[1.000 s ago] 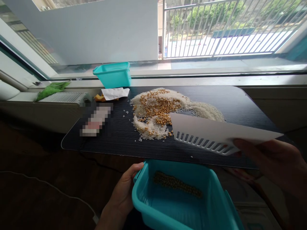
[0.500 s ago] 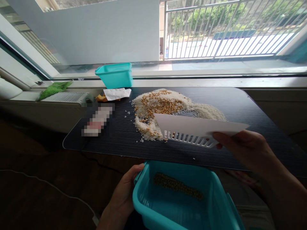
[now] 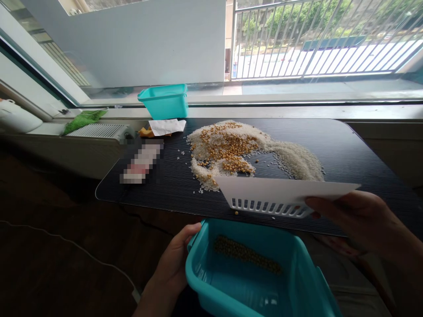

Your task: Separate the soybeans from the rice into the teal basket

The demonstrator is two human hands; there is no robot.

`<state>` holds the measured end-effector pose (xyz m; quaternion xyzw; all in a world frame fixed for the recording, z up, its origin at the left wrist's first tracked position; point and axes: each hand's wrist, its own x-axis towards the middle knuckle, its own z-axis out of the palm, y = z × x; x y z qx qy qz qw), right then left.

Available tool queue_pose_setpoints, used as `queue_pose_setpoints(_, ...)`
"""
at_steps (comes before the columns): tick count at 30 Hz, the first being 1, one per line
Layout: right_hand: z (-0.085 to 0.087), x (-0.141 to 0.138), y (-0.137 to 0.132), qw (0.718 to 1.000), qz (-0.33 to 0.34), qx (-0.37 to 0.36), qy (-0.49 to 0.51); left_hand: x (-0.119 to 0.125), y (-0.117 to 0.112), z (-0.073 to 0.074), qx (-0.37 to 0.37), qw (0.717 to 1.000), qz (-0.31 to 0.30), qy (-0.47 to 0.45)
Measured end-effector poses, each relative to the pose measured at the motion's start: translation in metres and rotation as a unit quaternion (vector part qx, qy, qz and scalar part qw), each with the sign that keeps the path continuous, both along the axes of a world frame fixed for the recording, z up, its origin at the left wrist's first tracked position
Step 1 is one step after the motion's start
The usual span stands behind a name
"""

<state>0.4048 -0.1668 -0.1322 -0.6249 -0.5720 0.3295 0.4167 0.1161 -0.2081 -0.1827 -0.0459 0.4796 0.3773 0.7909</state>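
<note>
My left hand (image 3: 173, 266) grips the left rim of a teal plastic tub (image 3: 254, 281) held below the near edge of the dark table (image 3: 346, 149). A row of soybeans (image 3: 246, 254) lies in the tub. My right hand (image 3: 360, 220) holds a white slotted scoop (image 3: 274, 196) low over the table's near edge, just above the tub. Behind the scoop a pile of white rice mixed with soybeans (image 3: 231, 147) is spread on the table. One loose bean (image 3: 236, 213) lies by the scoop's front edge.
A second teal tub (image 3: 164, 101) stands on the window sill at the back, with a white paper (image 3: 167, 127) in front of it. A blurred flat packet (image 3: 142, 163) lies on the table's left. A green cloth (image 3: 84, 119) rests on the radiator. A white cable (image 3: 66, 253) crosses the floor.
The scoop first pushed into the front of the pile, then my right hand drew it back toward the table's near edge, dragging some beans along. My left hand and the tub stayed put.
</note>
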Motion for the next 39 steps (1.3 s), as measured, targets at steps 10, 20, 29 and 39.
queue_pose_setpoints(10, -0.005, 0.067, -0.029, 0.988, -0.147, -0.026, -0.041, -0.001, 0.0, -0.004, -0.001, 1.0, 0.014, 0.019)
queue_pose_setpoints(20, -0.007, 0.054, -0.007, 0.992, -0.123, -0.028, 0.0, 0.005, 0.0, 0.002, -0.011, 0.999, 0.013, 0.028)
queue_pose_setpoints(29, -0.006, 0.04, 0.008, 0.989, -0.139, 0.041, -0.003, 0.003, 0.0, -0.004, -0.008, 1.0, 0.004, 0.01)
queue_pose_setpoints(39, -0.011, 0.022, 0.019, 0.995, -0.082, 0.029, 0.047, 0.001, -0.001, -0.007, -0.019, 1.0, -0.004, 0.023)
